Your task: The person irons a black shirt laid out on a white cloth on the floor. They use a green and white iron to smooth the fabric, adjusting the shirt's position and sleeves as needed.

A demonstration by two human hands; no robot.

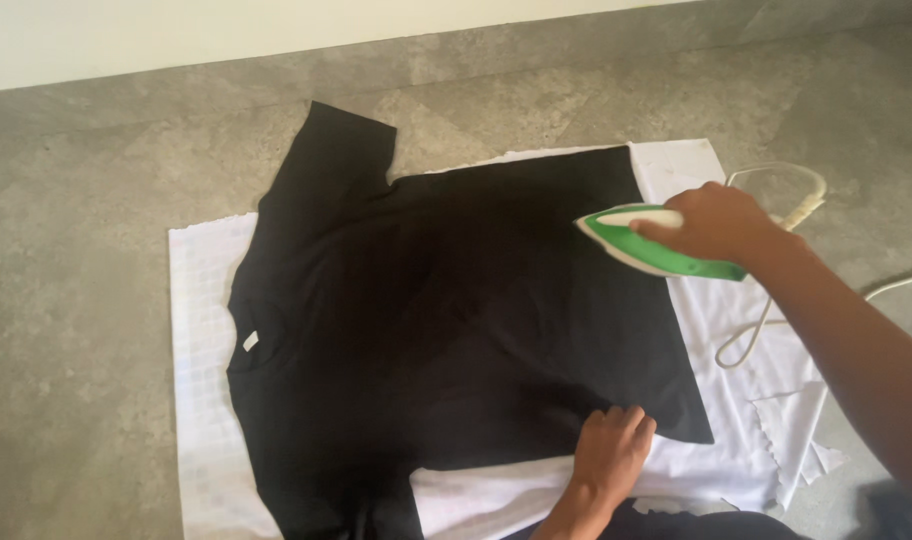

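A black T-shirt (446, 310) lies flat across the middle of the frame on a white cloth (201, 400) spread over a grey stone floor (66, 250). Its neck, with a small white tag, sits at the left and its hem at the right, so its long axis runs left to right. There is one shirt, one cloth and one iron. The right hand (721, 222) is wrapped around the handle of a green and white iron (641, 248) at the upper right, its tip pointing left onto the shirt. The left hand (611, 450) presses flat, fingers curled, on the shirt's lower hem. A pale cord (776, 185) loops at the right.
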